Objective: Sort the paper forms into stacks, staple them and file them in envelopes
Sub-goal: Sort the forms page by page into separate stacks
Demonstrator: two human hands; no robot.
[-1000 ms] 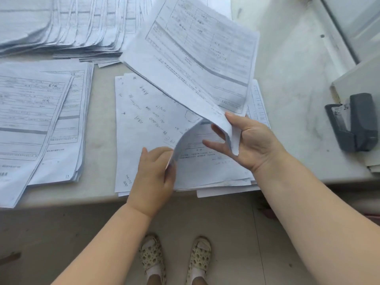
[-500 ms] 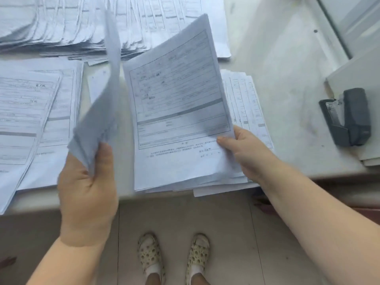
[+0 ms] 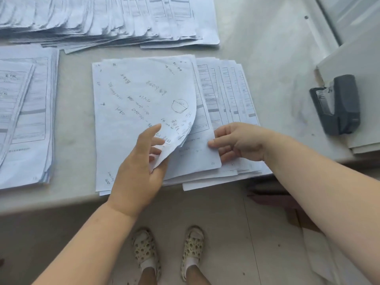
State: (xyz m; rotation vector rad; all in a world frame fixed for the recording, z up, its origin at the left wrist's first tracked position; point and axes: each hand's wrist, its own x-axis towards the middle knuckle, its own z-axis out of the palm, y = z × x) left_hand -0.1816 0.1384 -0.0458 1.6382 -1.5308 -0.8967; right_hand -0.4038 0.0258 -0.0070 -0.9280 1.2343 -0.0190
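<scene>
Head view: I look down on a pale, scuffed table (image 3: 267, 64) whose front edge runs across the picture, with a beige tiled floor (image 3: 226, 233) below it. My left hand (image 3: 141, 167) pinches the curled lower corner of a handwritten sheet (image 3: 139, 99) lying on the middle stack of forms (image 3: 226, 95). My right hand (image 3: 240, 140) grips the edge of the printed form (image 3: 193, 157) under that sheet. More forms lie fanned along the back (image 3: 102, 19), and another pile (image 3: 24, 120) sits at the left. A dark stapler (image 3: 339, 103) stands at the right, touching a stack of pale envelopes (image 3: 357, 58).
</scene>
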